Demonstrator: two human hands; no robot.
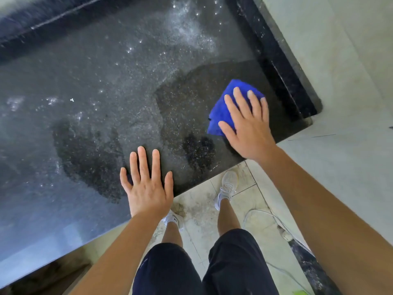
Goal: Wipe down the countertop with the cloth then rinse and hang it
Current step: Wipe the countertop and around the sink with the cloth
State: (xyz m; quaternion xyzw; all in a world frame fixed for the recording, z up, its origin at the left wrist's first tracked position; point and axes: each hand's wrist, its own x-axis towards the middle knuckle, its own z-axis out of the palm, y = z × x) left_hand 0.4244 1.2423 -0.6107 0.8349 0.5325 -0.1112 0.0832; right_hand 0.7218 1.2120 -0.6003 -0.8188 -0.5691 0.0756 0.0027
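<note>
Fingers (241, 107) of the right hand (247, 128) are straight and spread, pressed flat on top of the folded bright-blue microfibre cloth (221, 112); nothing is curled round it, palm down. The cloth lies on the dark speckled polished-stone countertop (106, 92), near its right end, just beside the raised black stone edge strip (282, 77) against the pale wall (340, 50).

Left hand (146, 186): fingers straight, splayed, palm flat on the countertop at its front edge, holding nothing. It is well apart from the cloth.

Surface: greyish wet film and white flecks over most of it. Darker patches show around the cloth and left of the left hand.

Below the edge: pale tiled floor (244, 188), white sneakers (228, 184), dark shorts (234, 262), a thin white cable (263, 213) on the floor at right.
</note>
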